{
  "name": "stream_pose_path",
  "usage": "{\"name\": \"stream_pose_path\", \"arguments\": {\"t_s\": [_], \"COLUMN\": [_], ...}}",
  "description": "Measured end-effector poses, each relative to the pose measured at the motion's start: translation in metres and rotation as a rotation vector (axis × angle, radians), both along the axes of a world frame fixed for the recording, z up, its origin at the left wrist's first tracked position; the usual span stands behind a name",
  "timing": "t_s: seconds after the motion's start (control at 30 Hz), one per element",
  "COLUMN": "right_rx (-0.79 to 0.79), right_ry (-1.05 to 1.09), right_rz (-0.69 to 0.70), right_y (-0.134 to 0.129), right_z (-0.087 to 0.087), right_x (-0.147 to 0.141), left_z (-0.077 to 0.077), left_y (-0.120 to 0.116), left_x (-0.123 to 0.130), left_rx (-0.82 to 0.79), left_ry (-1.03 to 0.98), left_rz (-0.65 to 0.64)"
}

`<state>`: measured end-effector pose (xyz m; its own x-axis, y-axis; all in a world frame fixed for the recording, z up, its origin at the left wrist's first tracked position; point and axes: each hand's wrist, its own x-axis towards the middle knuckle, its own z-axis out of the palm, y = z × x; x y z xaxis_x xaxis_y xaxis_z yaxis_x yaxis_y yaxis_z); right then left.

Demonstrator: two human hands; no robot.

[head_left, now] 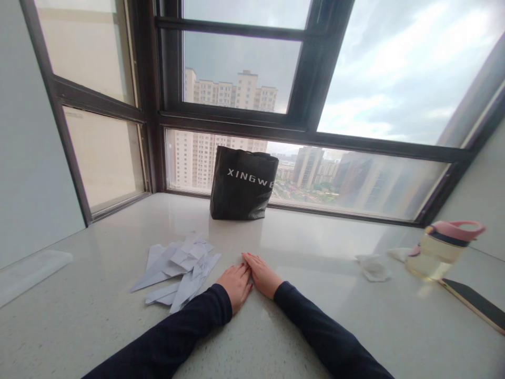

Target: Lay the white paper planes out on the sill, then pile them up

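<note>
One long, pale object point(35, 271) is lying at the far left of the white window ledge point(252, 347), its make too unclear to tell. Further right, a loose heap of folded white papers point(183, 266) is spreading over the ledge, its pieces overlapping at many angles, with the nearest ones lying just beside the left sleeve point(177, 331). The left hand point(236, 287) is resting palm down, fingers closed up side by side and pointing forward. Behind the hands, a black bag point(242, 189) lettered "XINGWE" is standing upright near the window. The right hand point(263, 276) is also lying palm down, its fingers held together and its fingertips meeting those of the left. Well to the right, a small crumpled whitish item point(374, 268) is lying near a pink-lidded bottle point(436, 256), which is standing just beside a dark phone point(477, 303).
</note>
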<state>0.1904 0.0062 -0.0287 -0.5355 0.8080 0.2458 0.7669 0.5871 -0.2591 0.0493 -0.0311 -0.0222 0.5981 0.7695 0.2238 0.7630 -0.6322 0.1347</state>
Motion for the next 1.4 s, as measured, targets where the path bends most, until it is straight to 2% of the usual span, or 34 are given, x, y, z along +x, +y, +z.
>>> {"name": "stream_pose_path", "arguments": {"t_s": [0.2, 0.43, 1.4], "right_rx": [0.005, 0.013, 0.047], "right_ry": [0.006, 0.009, -0.006], "right_rz": [0.002, 0.002, 0.007], "right_y": [-0.0001, -0.0008, -0.0008], "right_z": [-0.0003, 0.0009, 0.0011], "right_x": [0.0003, 0.0001, 0.0000], "left_z": [-0.0020, 0.0026, 0.0013], "left_y": [0.0006, -0.0009, -0.0008], "left_x": [0.0009, 0.0005, -0.0009], "left_rx": [-0.010, -0.041, -0.016], "left_ry": [-0.011, 0.002, 0.012], "left_rz": [0.005, 0.008, -0.007]}}
